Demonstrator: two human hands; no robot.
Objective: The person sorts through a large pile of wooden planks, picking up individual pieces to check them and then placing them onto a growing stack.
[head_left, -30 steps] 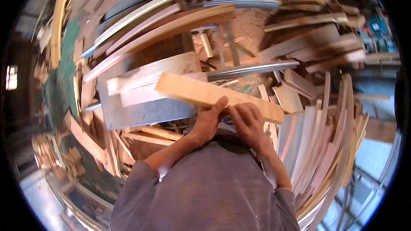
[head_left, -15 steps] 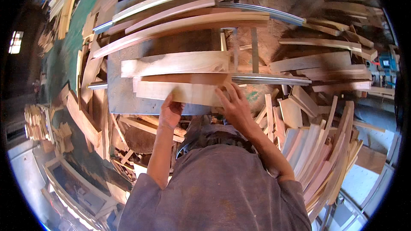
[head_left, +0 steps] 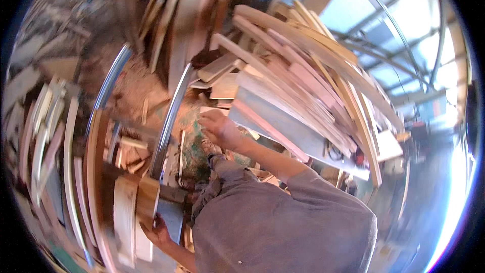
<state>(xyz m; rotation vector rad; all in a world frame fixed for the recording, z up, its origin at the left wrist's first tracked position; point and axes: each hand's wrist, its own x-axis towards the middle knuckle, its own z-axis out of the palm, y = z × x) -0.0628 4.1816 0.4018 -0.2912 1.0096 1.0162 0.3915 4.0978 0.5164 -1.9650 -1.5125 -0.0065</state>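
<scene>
My left hand [head_left: 157,233] grips the near edge of a short wooden board [head_left: 147,199], with fingers at its side. Next to it lies a paler short board [head_left: 125,217] on the dark metal table [head_left: 175,217]. Out to the right, my right hand [head_left: 221,127] is raised above the floor, near the end of a stack of planks. Its fingers look bent but are blurred, and I cannot make out whether anything is in them. A small pale wood piece [head_left: 208,109] shows just beyond its fingertips.
A large stack of long planks [head_left: 303,81] fills the right side. Two shiny metal rails [head_left: 171,116] run away from the table. Long curved wood strips [head_left: 93,172] lie at the left, and more boards [head_left: 187,25] stand at the back. Sawdust covers the floor [head_left: 136,91].
My view and body have turned right toward the plank stack. My right hand has left the board and reached out to the right. My left hand stays at the boards on the table.
</scene>
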